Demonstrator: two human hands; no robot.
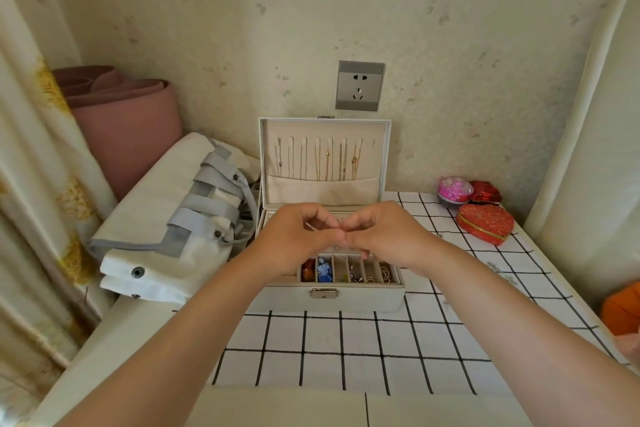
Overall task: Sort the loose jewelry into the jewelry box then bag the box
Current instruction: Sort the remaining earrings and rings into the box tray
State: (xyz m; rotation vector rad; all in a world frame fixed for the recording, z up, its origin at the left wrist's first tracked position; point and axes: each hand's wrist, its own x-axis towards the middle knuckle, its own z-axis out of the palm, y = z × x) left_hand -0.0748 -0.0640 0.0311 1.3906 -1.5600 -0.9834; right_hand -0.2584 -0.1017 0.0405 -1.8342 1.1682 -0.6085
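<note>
**Both hands fiddling with something tiny over the open box**

The left hand and right hand meet right above the jewelry box, fingers curled and tips pinched together. Honestly can't tell what's between them, or whether anything is; it's too small to make out.

The box sits open on a checked cloth, with its lid upright against the wall and thin necklaces hanging inside it. In the front row of slots there's an amber piece, a blue one and some mixed bits further right.

Just left of the box lies a white bag with grey straps. Off to the right sit a red heart-shaped tin, a pink round container and a few small silvery pieces loose on the cloth.
</note>
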